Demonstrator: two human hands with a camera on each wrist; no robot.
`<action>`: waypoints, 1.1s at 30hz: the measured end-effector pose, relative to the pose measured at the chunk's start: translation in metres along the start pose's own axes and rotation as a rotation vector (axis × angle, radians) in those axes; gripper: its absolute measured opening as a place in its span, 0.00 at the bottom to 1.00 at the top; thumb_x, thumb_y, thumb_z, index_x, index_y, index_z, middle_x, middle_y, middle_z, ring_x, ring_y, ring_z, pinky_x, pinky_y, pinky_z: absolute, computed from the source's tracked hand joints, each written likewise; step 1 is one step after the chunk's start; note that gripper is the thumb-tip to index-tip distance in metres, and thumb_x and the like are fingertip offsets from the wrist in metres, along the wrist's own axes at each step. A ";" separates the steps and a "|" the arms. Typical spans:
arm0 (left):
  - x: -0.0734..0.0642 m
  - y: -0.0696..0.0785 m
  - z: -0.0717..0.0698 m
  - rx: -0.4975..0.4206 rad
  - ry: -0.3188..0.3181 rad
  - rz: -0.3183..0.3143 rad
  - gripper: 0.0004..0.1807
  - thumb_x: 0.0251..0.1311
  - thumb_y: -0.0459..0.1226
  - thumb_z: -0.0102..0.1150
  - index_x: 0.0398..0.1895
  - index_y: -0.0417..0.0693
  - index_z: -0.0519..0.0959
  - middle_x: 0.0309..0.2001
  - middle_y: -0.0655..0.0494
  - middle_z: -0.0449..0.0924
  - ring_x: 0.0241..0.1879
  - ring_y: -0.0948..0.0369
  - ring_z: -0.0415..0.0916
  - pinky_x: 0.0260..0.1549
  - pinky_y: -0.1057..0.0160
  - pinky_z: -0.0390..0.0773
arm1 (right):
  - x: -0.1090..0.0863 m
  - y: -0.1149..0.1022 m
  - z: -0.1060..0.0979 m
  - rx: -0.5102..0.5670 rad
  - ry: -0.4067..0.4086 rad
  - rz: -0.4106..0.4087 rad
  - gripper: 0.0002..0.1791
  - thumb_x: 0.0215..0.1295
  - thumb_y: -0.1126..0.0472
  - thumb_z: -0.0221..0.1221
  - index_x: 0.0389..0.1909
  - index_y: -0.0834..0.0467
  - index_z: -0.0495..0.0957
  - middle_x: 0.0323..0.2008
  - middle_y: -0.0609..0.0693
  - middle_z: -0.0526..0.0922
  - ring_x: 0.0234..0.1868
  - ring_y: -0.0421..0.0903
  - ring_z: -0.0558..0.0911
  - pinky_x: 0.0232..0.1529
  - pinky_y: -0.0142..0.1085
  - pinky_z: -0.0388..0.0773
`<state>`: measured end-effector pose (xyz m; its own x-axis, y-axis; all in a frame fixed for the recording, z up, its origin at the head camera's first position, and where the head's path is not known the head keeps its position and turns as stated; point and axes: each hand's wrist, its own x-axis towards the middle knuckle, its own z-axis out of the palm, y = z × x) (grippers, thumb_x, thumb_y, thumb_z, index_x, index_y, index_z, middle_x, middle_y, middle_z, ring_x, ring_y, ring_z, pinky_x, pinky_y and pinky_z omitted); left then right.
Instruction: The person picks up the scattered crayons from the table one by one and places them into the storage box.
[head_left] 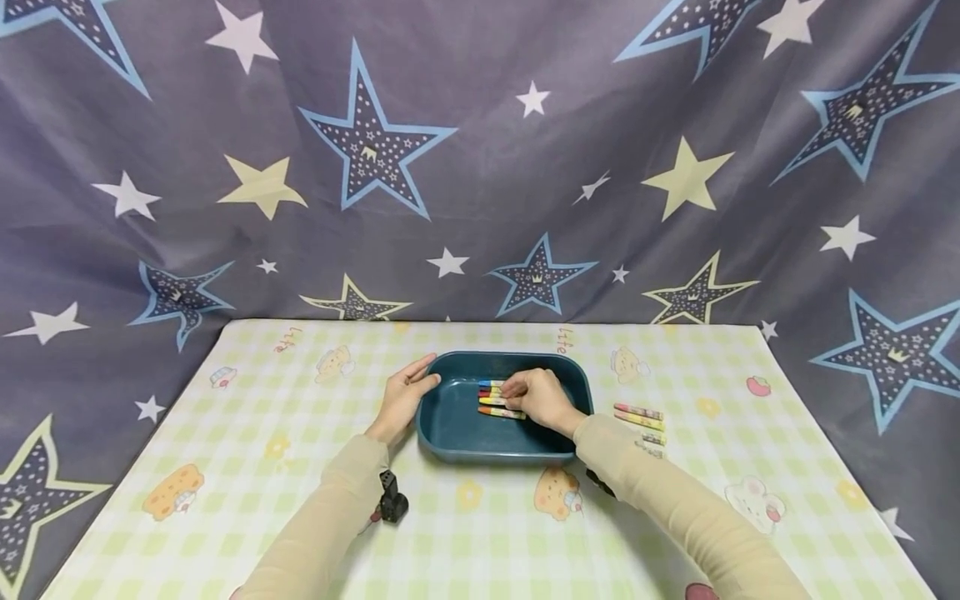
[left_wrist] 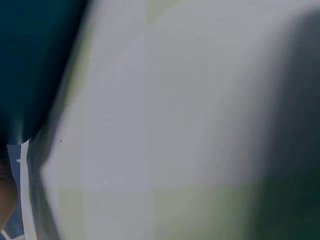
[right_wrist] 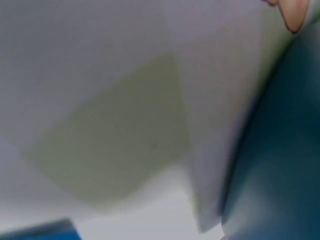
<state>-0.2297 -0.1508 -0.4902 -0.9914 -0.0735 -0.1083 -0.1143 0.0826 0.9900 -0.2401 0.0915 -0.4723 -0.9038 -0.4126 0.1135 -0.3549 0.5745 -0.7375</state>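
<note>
A dark teal rectangular tray [head_left: 457, 437] stands on the table in the head view. My left hand [head_left: 401, 400] holds its left rim near the far corner, thumb by the edge. Inside the tray several crayons [head_left: 501, 412] with blue, red, yellow and orange tips lie side by side. My right hand [head_left: 543, 398] reaches over the right wall, its fingers curled and pinching a yellow crayon [head_left: 492, 402] in the row. The fingers hide the right ends of most crayons. Both wrist views show mainly cloth and the tray's outer wall [left_wrist: 35, 55].
Right of the tray, several more crayons [head_left: 639, 421] lie on the table, partly beside my right sleeve [head_left: 675, 492]. A checked cloth [head_left: 225, 433] covers the table. Behind its far edge hangs a grey star-patterned curtain [head_left: 480, 167].
</note>
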 end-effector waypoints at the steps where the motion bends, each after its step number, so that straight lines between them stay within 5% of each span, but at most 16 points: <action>1: 0.000 -0.001 0.000 0.002 -0.001 0.004 0.26 0.58 0.36 0.55 0.63 0.48 0.69 0.63 0.46 0.66 0.67 0.53 0.57 0.63 0.55 0.62 | 0.000 0.000 0.000 -0.002 0.004 -0.012 0.09 0.48 0.70 0.66 0.33 0.60 0.84 0.30 0.51 0.86 0.32 0.44 0.84 0.32 0.30 0.80; 20: -0.001 0.002 0.000 -0.012 0.005 -0.004 0.26 0.58 0.36 0.57 0.62 0.48 0.70 0.62 0.45 0.68 0.66 0.54 0.59 0.63 0.56 0.63 | 0.000 -0.002 -0.003 0.059 -0.038 0.031 0.09 0.53 0.65 0.64 0.36 0.60 0.84 0.33 0.52 0.86 0.34 0.43 0.84 0.33 0.29 0.80; 33: -0.003 -0.001 -0.001 -0.018 0.001 0.005 0.27 0.58 0.37 0.56 0.62 0.48 0.69 0.64 0.48 0.66 0.67 0.54 0.58 0.63 0.56 0.62 | -0.004 0.000 -0.021 0.369 0.001 0.112 0.21 0.55 0.56 0.64 0.48 0.62 0.80 0.45 0.56 0.83 0.47 0.49 0.81 0.48 0.37 0.79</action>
<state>-0.2271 -0.1514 -0.4904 -0.9919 -0.0744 -0.1033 -0.1082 0.0650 0.9920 -0.2412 0.1080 -0.4589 -0.9324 -0.3608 0.0197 -0.1446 0.3225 -0.9355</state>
